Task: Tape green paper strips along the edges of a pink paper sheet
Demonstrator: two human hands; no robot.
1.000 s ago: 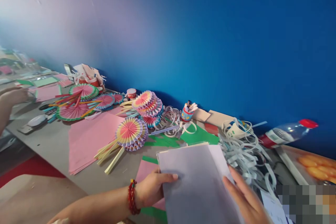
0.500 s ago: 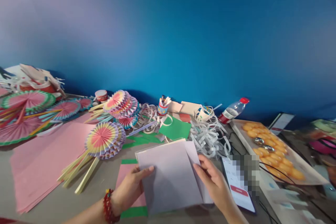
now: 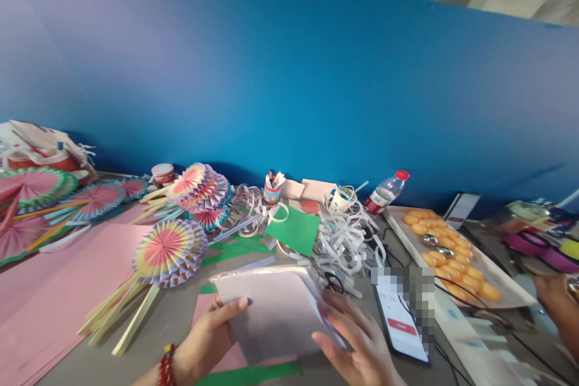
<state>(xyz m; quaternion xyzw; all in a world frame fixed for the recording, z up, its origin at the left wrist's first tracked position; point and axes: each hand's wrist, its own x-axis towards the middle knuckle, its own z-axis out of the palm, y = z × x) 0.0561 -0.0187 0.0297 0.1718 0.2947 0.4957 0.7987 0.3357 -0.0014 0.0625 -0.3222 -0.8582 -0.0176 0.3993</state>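
A pale lavender stack of paper [image 3: 275, 313] in a clear plastic sleeve is tilted up in front of me. My left hand [image 3: 212, 329] grips its left edge, thumb on top and fingers underneath. Against the right edge rests my right hand [image 3: 357, 338], fingers stretched out and thumb apart over the lower corner. Beneath the stack lie pink and green paper sheets [image 3: 257, 371]. Left of it is a yellow, pink and lavender pleated paper fan [image 3: 165, 247] with pale stick handles.
Large pink sheets [image 3: 76, 277] and more fans [image 3: 94, 196] cover the left side. Behind are white paper strips [image 3: 348, 241], a pen cup [image 3: 272, 193] and a bottle [image 3: 384, 193]. To the right are a phone [image 3: 402, 319], a tray [image 3: 515, 295] of orange pieces and another person's hand [image 3: 556, 307].
The sheet that stuck out at the right now lies nearly in line with the stack. My right hand has loosened from a pinch to outstretched fingers. The view has shifted right and up.
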